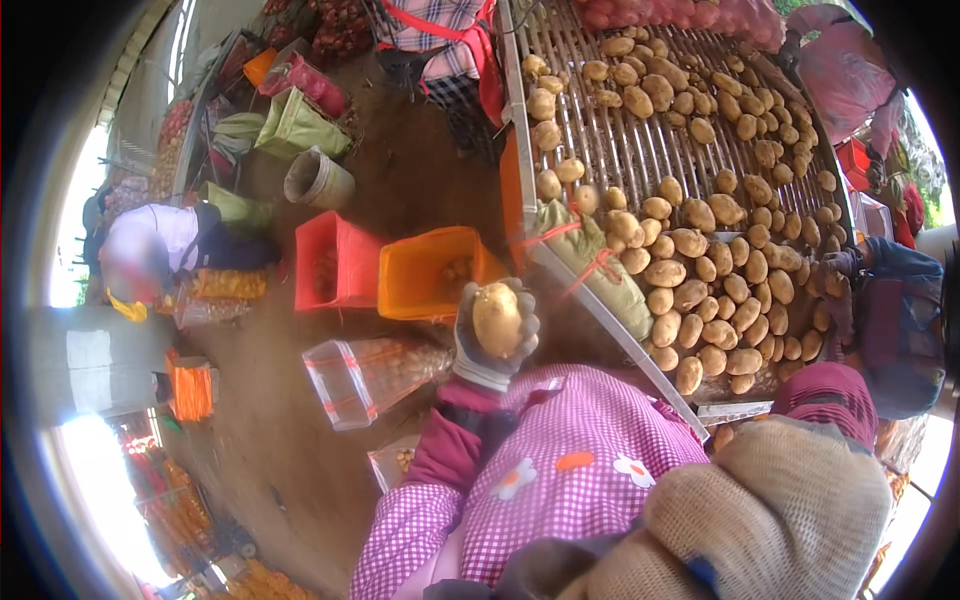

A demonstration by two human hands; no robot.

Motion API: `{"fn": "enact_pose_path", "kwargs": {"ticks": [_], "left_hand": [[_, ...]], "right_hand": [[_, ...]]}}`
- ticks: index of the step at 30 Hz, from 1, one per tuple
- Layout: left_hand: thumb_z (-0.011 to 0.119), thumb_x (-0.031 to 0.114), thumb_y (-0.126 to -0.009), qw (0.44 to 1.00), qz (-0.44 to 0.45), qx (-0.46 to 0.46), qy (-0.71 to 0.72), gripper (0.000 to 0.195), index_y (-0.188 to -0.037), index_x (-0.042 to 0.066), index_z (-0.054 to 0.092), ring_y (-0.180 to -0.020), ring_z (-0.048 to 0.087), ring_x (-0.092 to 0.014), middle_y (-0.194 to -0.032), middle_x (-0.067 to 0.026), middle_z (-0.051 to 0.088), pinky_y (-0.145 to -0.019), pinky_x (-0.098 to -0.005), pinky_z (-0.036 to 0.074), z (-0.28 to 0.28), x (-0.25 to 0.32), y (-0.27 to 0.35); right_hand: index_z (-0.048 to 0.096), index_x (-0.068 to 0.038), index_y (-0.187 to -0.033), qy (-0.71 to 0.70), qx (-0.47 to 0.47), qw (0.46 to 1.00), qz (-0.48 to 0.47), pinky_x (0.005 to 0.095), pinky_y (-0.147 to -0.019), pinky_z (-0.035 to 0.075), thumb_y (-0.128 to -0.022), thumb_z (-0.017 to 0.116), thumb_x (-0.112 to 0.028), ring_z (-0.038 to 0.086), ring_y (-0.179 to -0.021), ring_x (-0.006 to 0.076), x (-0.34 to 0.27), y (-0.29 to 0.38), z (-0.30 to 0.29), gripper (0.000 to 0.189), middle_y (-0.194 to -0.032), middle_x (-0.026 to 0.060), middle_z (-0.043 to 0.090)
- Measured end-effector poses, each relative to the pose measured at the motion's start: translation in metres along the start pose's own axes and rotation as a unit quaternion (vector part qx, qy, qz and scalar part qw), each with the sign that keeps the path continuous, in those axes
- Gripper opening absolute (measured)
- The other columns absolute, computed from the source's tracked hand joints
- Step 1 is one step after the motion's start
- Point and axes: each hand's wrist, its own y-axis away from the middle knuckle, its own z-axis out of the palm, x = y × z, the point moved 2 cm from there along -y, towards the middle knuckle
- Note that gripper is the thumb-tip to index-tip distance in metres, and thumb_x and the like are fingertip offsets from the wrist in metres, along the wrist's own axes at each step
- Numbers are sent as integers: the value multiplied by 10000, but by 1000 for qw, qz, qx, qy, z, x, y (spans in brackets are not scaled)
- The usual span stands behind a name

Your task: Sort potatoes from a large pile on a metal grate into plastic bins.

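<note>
My left hand point(482, 366), in a grey work glove, is turned palm up and curled around a yellow-skinned potato point(497, 319). Behind it stand an orange bin point(396, 289) and a red bin point(346, 225), each with some contents low inside. Close to the camera at lower right looms my right hand point(772, 495) in a beige knit glove, its fingers bent; whether they hold anything is hidden. To the right of my left hand slopes a slatted sorting table point(581, 139) covered with many loose potatoes point(720, 334).
A green sack point(600, 277) tied with red cord lies along the table's near edge. A clear-sided bag point(345, 382) sits beside the bins. A co-worker's gloved hand point(832, 274) is at the table's right side. Other people stand or bend nearby. A pale bucket point(334, 184) lies tilted.
</note>
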Motion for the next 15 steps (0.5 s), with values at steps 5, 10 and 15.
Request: {"fn": "enact_pose_path", "kwargs": {"ticks": [5, 10, 15], "left_hand": [[503, 512, -1011, 1000, 12, 5, 22, 614, -1366, 11, 509, -1047, 633, -418, -1229, -246, 610, -861, -541, 580, -7, 26, 28], [624, 502, -941, 978, 71, 196, -29, 538, -1223, 44, 615, -987, 676, -362, -1103, -177, 682, -752, -478, 602, -33, 45, 63], [682, 535, -862, 917, 164, 362, 14, 489, -1100, 107, 661, -946, 687, -333, -1043, -117, 702, -706, -453, 605, -80, 65, 105]], "right_hand": [[558, -78, -750, 2, -4, 1000, 16, 377, -649, 492, -714, 697, -158, 595, -691, 256, -23, -16, 19, 165, -737, 55, 562], [533, -87, -722, 17, 1, 999, 27, 374, -641, 486, -677, 711, -137, 592, -675, 251, -36, -36, 34, 190, -715, 48, 552], [507, -97, -693, 62, -2, 993, 102, 372, -634, 480, -641, 725, -117, 589, -660, 247, -50, -39, 40, 225, -692, 40, 542]]}}
